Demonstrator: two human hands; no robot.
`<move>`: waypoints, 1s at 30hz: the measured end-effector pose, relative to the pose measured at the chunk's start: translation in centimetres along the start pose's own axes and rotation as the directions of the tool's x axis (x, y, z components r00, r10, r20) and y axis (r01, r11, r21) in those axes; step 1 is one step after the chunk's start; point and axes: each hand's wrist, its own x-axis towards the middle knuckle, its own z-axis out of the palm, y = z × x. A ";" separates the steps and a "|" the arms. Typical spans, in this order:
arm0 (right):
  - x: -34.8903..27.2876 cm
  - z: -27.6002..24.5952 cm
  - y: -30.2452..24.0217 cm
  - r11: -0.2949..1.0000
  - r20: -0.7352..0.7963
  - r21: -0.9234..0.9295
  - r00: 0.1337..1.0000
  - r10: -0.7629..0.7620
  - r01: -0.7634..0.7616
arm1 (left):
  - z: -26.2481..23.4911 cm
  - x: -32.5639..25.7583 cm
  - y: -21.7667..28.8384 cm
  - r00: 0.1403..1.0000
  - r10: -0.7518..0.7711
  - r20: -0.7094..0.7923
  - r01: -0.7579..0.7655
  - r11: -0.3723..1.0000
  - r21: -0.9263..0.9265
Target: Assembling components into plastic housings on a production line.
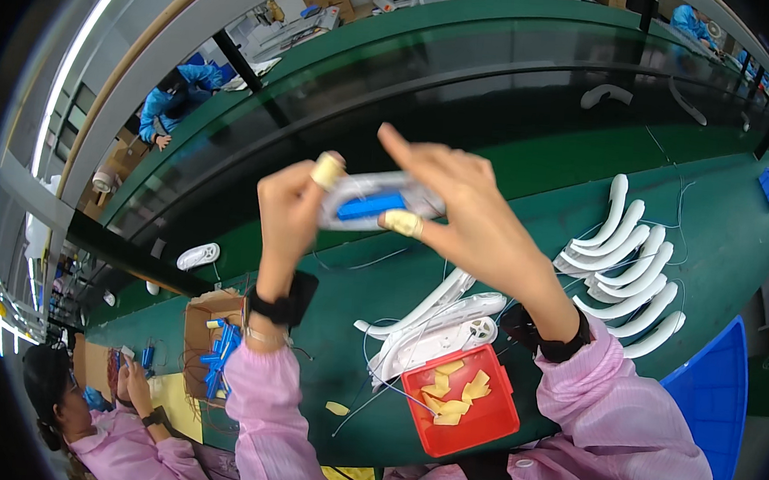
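Raised over the bench, a white plastic housing [359, 187], smeared by motion, has a blue cylindrical battery [371, 207] lying in it. My left hand [289, 202] grips the housing's left end, a yellow finger cover on one digit. At the other end my right hand [472, 206] is closed round it, its yellow-covered thumb beside the battery and one finger sticking up; fingers behind the part are hidden. Below sit white curved housings [436, 333] with thin wires, next to a red tray [505, 409] holding yellow pieces.
Several curved white parts [637, 267] lie in a row at the right, with a blue bin [717, 397] nearer. Blue batteries [221, 358] fill a cardboard box [204, 317] on the left. A co-worker [112, 435] sits at lower left. Dark barrier panels [339, 121] cross the far side.
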 end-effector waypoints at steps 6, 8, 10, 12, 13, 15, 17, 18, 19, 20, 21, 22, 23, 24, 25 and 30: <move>0.9 -4.8 1.2 0.961 -0.344 0.196 0.904 0.254 -0.196 | 0.0 3.1 -15.6 0.711 -0.595 -0.375 0.614 0.785 -0.083; 0.6 -6.1 1.5 0.926 -0.373 0.289 0.862 0.344 -0.245 | 1.8 2.5 -19.8 0.661 -0.688 -0.298 0.645 0.725 -0.243; 0.8 -5.8 1.2 0.907 -0.353 0.366 0.870 0.343 -0.210 | 1.1 0.2 -24.1 0.631 -0.754 -0.182 0.655 0.643 -0.397; 0.4 -6.6 1.8 0.912 -0.313 0.330 0.883 0.351 -0.245 | 2.8 -0.3 -22.5 0.669 -0.743 0.005 0.634 0.567 -0.526; 0.4 -6.7 1.7 0.917 -0.307 0.324 0.890 0.336 -0.235 | 2.9 -0.5 -21.7 0.691 -0.715 0.109 0.616 0.502 -0.607; 0.6 -6.1 1.5 0.912 -0.298 0.354 0.900 0.319 -0.206 | 2.0 -1.4 -19.7 0.715 -0.659 0.233 0.581 0.376 -0.722; 0.7 -6.3 1.4 0.906 -0.313 0.390 0.902 0.298 -0.164 | 1.6 -1.1 -16.2 0.762 -0.493 0.420 0.581 0.233 -0.780; 0.7 -6.3 1.5 0.906 -0.288 0.377 0.906 0.310 -0.191 | 1.6 -1.4 -13.8 0.743 -0.516 0.425 0.649 0.403 -0.646; 0.5 -6.9 1.8 0.916 -0.293 0.358 0.909 0.296 -0.183 | 2.2 -1.6 -11.4 0.726 -0.530 0.438 0.687 0.547 -0.478; 0.6 -6.9 1.5 0.920 -0.288 0.344 0.911 0.294 -0.188 | 1.9 -2.2 -10.5 0.764 -0.405 0.502 0.556 0.809 -0.193; 0.7 -6.3 1.2 0.923 -0.280 0.332 0.915 0.292 -0.193 | 1.4 -3.3 -10.2 0.746 -0.302 0.594 0.307 0.947 0.096; 0.6 -6.2 1.2 0.924 -0.274 0.327 0.915 0.294 -0.199 | 2.2 -4.5 -9.7 0.791 -0.184 0.584 0.003 0.955 0.296; 0.6 -6.1 1.2 0.919 -0.264 0.339 0.917 0.300 -0.203 | 2.8 -5.5 -9.3 0.799 -0.095 0.594 -0.109 0.948 0.299; 0.8 -6.0 0.9 0.912 -0.255 0.361 0.920 0.297 -0.195 | 2.8 -6.3 -9.7 0.794 -0.094 0.601 -0.129 0.939 0.318; 0.7 -6.1 0.8 0.916 -0.258 0.352 0.921 0.292 -0.192 | 3.4 -6.6 -10.2 0.787 -0.085 0.611 -0.154 0.932 0.328; 0.4 -6.5 0.1 0.905 -0.253 0.378 0.918 0.304 -0.196 | 4.1 -5.0 -13.5 0.890 -0.156 0.428 -0.011 0.932 0.363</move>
